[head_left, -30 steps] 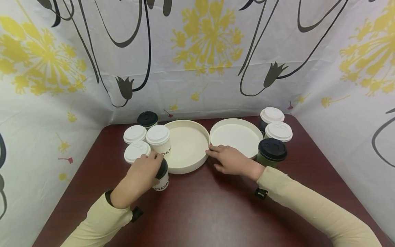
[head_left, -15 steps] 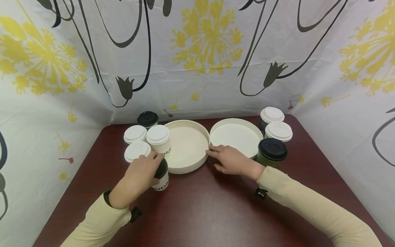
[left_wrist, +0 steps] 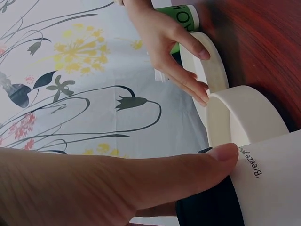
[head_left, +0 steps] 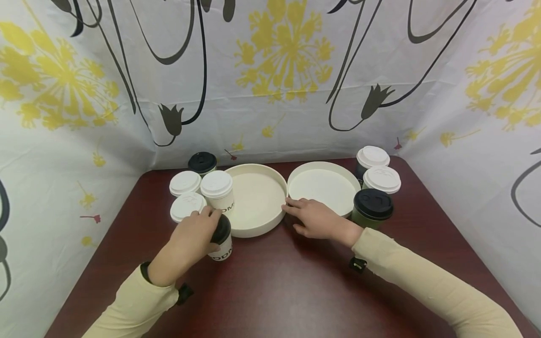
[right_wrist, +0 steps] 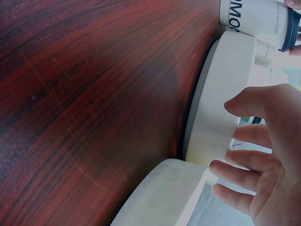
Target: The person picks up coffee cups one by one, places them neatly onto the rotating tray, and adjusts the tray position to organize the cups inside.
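Note:
In the head view my left hand (head_left: 188, 244) grips the top of a white paper coffee cup (head_left: 223, 249) with a black lid, upright on the table. The left wrist view shows its thumb along the side of the cup (left_wrist: 273, 176), near the lid. My right hand (head_left: 314, 219) has its fingers extended, reaching over where a cream round tray (head_left: 258, 227) meets a white round tray (head_left: 323, 188). Its fingertips appear to touch the cream tray's rim; the right wrist view shows the palm and spread fingers (right_wrist: 235, 175).
Several lidded cups cluster left of the cream tray, including a white-lidded cup (head_left: 217, 185) and a black-lidded one (head_left: 202, 163) behind. Right of the white tray stand a green cup with a black lid (head_left: 373, 206) and two white-lidded cups (head_left: 382, 179). A patterned cloth (head_left: 270, 117) encloses the table.

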{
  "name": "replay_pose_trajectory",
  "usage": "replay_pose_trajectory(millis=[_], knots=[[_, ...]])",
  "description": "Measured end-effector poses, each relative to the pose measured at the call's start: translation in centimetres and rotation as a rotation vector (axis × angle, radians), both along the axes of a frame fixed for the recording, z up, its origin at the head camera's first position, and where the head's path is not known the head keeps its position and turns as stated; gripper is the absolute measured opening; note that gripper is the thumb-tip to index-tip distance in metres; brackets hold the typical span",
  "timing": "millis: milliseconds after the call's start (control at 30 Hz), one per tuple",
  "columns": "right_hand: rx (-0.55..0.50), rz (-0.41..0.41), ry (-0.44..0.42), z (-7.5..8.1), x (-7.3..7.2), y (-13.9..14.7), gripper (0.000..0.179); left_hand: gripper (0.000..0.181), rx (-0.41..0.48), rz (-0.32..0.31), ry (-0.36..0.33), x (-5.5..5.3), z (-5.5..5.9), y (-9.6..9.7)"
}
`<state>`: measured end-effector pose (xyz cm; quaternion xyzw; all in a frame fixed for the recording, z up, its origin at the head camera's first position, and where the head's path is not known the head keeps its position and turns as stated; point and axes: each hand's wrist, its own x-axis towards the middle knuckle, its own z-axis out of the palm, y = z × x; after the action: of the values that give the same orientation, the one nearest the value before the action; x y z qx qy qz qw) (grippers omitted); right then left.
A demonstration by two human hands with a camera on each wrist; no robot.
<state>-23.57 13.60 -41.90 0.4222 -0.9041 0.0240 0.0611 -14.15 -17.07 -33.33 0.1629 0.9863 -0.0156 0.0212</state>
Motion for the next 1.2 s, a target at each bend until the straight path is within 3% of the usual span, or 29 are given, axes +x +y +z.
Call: replay_pose_trajectory(millis=[300, 867, 1200], knots=[[-0.006, -0.003, -0.006, 0.0, 0.1, 0.0, 0.060, 0.075, -0.023, -0.005, 0.023, -0.1, 0.3, 0.1], [-0.007, -0.001, -0.036, -0.2, 0.2, 0.1, 0.067, 0.074, -0.033, -0.052, 0.148, 0.4, 1.0, 0.6], [0.018, -0.014, -0.043, -0.3, 0.3, 0.1, 0.069, 0.074, -0.033, -0.048, 0.151, 0.3, 1.6, 0.9]])
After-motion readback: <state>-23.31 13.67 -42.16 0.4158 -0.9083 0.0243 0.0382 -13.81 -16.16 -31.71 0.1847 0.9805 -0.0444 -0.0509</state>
